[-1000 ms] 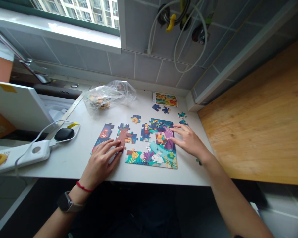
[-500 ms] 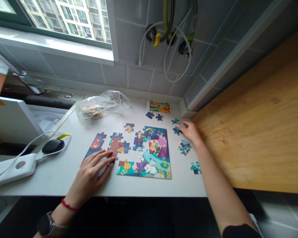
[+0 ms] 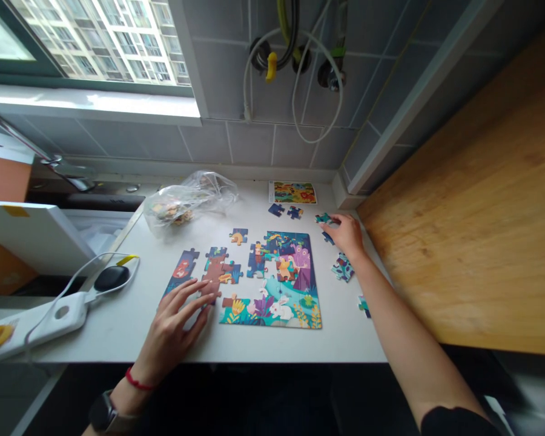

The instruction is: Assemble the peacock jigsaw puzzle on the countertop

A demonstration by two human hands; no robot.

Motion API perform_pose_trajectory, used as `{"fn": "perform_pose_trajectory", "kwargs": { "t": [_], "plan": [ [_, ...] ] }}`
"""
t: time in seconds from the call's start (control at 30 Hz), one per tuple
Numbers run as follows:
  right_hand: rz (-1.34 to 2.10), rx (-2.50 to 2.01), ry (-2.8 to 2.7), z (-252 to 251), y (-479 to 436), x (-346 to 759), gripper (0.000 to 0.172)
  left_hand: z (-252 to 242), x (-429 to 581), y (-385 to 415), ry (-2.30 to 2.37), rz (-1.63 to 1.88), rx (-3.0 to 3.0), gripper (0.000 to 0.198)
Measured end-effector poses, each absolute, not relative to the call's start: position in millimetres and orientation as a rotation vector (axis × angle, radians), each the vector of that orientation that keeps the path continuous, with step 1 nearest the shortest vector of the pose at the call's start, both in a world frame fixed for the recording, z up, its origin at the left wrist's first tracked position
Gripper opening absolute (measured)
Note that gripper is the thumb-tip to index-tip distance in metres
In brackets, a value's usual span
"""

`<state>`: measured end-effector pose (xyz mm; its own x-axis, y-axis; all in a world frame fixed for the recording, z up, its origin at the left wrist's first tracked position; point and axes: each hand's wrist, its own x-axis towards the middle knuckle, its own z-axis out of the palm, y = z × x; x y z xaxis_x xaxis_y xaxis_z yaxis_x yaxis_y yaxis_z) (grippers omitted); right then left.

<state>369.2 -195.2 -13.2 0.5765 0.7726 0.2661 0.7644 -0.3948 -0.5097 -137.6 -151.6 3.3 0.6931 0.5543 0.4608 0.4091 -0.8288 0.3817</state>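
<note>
The right hand (image 3: 347, 236) curls its fingers down onto a small teal puzzle piece (image 3: 324, 218), though whether it is gripped cannot be told. The left hand (image 3: 175, 330) lies open, fingers spread, its fingertips touching a brown piece (image 3: 212, 275) at the edge of a part-built jigsaw puzzle (image 3: 281, 303). The puzzle lies on a white counter (image 3: 91, 348), with a plastic bag (image 3: 186, 203) of pieces beyond it.

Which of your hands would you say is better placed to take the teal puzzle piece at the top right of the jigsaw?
Probably your right hand: it is at the teal puzzle piece, whereas your left hand sits on the far side of the jigsaw.
</note>
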Motion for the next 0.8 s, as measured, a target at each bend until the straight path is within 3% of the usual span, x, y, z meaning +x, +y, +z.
{"fn": "perform_pose_trajectory", "kwargs": {
  "t": [0.3,0.4,0.6,0.8],
  "plan": [
    [-0.048,-2.122,-1.119,13.6,-207.1,346.6,0.043,30.5,-117.7,-154.4,0.757,0.845,2.525,0.028],
    [0.020,-1.920,-1.293,31.2,-216.0,315.1,0.044,44.2,-99.0,-151.3,0.688,0.836,2.501,0.029],
    [0.520,-1.422,-1.875,41.6,-230.2,222.4,0.042,57.5,-71.5,-149.8,0.616,0.756,2.576,0.034],
    [0.471,-1.355,-2.104,22.7,-231.0,187.8,0.047,35.6,-69.5,-153.3,0.570,0.569,2.716,0.035]
  ]
}}
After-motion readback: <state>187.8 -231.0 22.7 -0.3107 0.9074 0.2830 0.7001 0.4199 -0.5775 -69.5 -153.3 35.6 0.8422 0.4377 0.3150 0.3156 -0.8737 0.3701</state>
